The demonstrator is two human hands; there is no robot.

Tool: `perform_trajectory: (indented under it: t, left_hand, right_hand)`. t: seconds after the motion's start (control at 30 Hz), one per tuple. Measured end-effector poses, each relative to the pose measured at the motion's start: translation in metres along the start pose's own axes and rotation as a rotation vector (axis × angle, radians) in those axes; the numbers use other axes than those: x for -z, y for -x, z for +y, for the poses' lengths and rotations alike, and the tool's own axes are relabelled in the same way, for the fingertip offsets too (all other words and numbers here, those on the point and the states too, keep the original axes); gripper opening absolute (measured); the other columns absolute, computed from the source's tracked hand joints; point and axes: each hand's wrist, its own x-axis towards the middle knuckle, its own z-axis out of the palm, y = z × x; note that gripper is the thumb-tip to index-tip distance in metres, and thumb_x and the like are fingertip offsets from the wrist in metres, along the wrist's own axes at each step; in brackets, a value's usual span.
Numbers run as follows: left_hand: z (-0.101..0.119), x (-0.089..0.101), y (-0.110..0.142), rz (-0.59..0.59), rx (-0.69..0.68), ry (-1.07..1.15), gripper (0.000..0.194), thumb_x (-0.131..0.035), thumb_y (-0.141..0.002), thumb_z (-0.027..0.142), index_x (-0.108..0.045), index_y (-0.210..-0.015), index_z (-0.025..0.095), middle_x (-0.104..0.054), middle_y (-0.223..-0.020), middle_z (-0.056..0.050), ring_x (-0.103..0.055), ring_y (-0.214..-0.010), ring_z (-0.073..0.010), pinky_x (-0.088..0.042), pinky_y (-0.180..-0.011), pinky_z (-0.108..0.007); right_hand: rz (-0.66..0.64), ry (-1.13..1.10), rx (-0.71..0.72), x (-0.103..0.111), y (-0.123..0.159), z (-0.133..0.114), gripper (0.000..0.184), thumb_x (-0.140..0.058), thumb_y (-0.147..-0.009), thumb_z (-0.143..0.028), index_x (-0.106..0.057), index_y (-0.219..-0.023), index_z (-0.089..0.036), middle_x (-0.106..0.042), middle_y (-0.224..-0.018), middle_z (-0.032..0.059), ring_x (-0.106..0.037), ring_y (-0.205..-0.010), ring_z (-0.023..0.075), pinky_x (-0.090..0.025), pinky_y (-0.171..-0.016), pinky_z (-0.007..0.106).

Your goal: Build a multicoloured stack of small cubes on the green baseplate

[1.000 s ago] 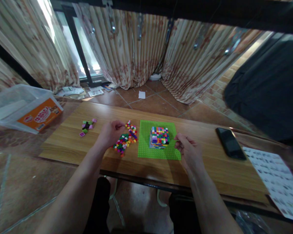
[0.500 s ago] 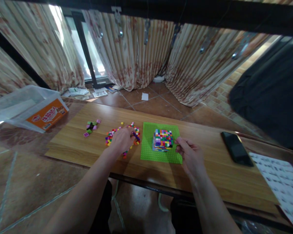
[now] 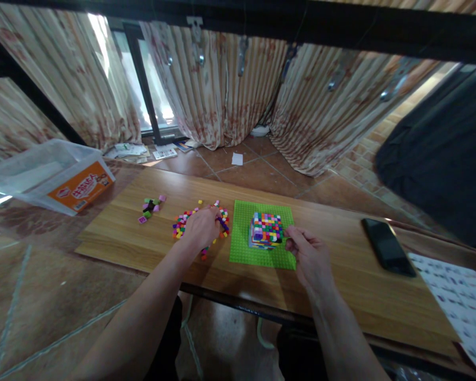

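A block of many-coloured toy bricks (image 3: 266, 230) stands on the green baseplate (image 3: 241, 248). Left of the plate spreads a pile of loose small bricks (image 3: 178, 228). Over that pile reaches my left hand (image 3: 202, 227), its fingers curled down among the bricks; whatever they grip is hidden. At the right side of the brick block is my right hand (image 3: 309, 253), thumb and forefinger pinched together close to the block's edge. Anything between those fingertips is too small to make out.
A small cluster of pink, green and black bricks (image 3: 150, 208) lies farther left on the wooden table (image 3: 119, 233). Beyond it is a clear plastic bin (image 3: 55, 174) with an orange label. To the right lie a black phone (image 3: 387, 246) and a printed sheet (image 3: 452, 296).
The view has shifted slightly, so everything sits a little lower and farther right. Both hands stay in nearly the same places, the left over the pile, the right beside the block.
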Motion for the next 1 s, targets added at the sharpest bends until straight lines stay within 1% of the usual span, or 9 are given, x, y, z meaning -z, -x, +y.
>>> perform_trajectory:
  t: [0.2, 0.33, 0.53, 0.7, 0.77, 0.9, 1.0]
  left_hand:
    - [-0.002, 0.005, -0.001, -0.031, 0.033, -0.018, 0.029, -0.042, -0.085, 0.016, -0.068, -0.097, 0.021, -0.073, -0.096, -0.009, -0.067, -0.091, -0.0251, -0.047, -0.076, -0.032]
    - [-0.005, 0.007, -0.003, -0.027, 0.074, -0.015, 0.028, -0.042, -0.089, 0.025, -0.067, -0.098, 0.02, -0.073, -0.094, -0.01, -0.067, -0.09, -0.0265, -0.047, -0.074, -0.033]
    - [-0.002, 0.002, -0.004, -0.009, 0.04, -0.059, 0.03, -0.041, -0.089, 0.023, -0.067, -0.104, 0.02, -0.071, -0.104, -0.01, -0.065, -0.093, -0.0237, -0.046, -0.078, -0.032]
    - [0.003, 0.002, -0.004, -0.022, 0.031, -0.053, 0.027, -0.046, -0.089, 0.033, -0.067, -0.1, 0.019, -0.071, -0.103, -0.009, -0.065, -0.094, -0.0226, -0.047, -0.081, -0.031]
    - [0.003, 0.001, -0.005, -0.02, 0.028, -0.054, 0.027, -0.047, -0.089, 0.034, -0.067, -0.099, 0.019, -0.071, -0.102, -0.009, -0.065, -0.095, -0.0229, -0.047, -0.081, -0.031]
    - [0.003, -0.002, -0.007, -0.016, 0.036, -0.056, 0.025, -0.045, -0.088, 0.029, -0.067, -0.093, 0.018, -0.072, -0.098, -0.011, -0.067, -0.091, -0.025, -0.048, -0.079, -0.033]
    - [0.001, -0.004, -0.007, -0.006, 0.038, -0.045, 0.025, -0.045, -0.086, 0.023, -0.067, -0.095, 0.018, -0.072, -0.096, -0.012, -0.067, -0.092, -0.0266, -0.048, -0.079, -0.034]
  right_hand:
    - [-0.006, -0.014, 0.001, 0.001, 0.0, 0.001, 0.026, -0.078, -0.063, -0.041, -0.067, -0.061, -0.019, -0.057, -0.054, -0.0025, -0.044, -0.051, 0.0085, -0.034, -0.051, 0.024]
    - [-0.006, -0.017, -0.002, 0.001, -0.001, 0.001, 0.025, -0.078, -0.063, -0.041, -0.067, -0.06, -0.019, -0.056, -0.053, -0.003, -0.043, -0.051, 0.0083, -0.033, -0.052, 0.024]
    - [-0.012, -0.011, 0.014, 0.0, 0.0, 0.001, 0.027, -0.078, -0.062, -0.042, -0.066, -0.058, -0.019, -0.055, -0.052, -0.0027, -0.042, -0.05, 0.0088, -0.033, -0.05, 0.024]
    - [-0.004, -0.007, 0.008, 0.001, 0.0, 0.001, 0.025, -0.078, -0.062, -0.041, -0.067, -0.06, -0.019, -0.056, -0.052, -0.0022, -0.042, -0.05, 0.0087, -0.033, -0.05, 0.024]
    - [-0.003, -0.014, -0.003, 0.002, 0.0, 0.001, 0.024, -0.078, -0.062, -0.04, -0.067, -0.06, -0.019, -0.057, -0.053, -0.0024, -0.043, -0.05, 0.0084, -0.033, -0.05, 0.024]
    - [-0.006, -0.018, -0.014, 0.002, 0.0, 0.002, 0.024, -0.078, -0.062, -0.04, -0.068, -0.061, -0.019, -0.057, -0.054, -0.0028, -0.043, -0.051, 0.0081, -0.033, -0.052, 0.023]
    - [0.001, -0.017, -0.013, 0.001, 0.001, 0.001, 0.024, -0.078, -0.062, -0.04, -0.068, -0.062, -0.019, -0.058, -0.056, -0.0024, -0.044, -0.051, 0.0082, -0.034, -0.051, 0.024]
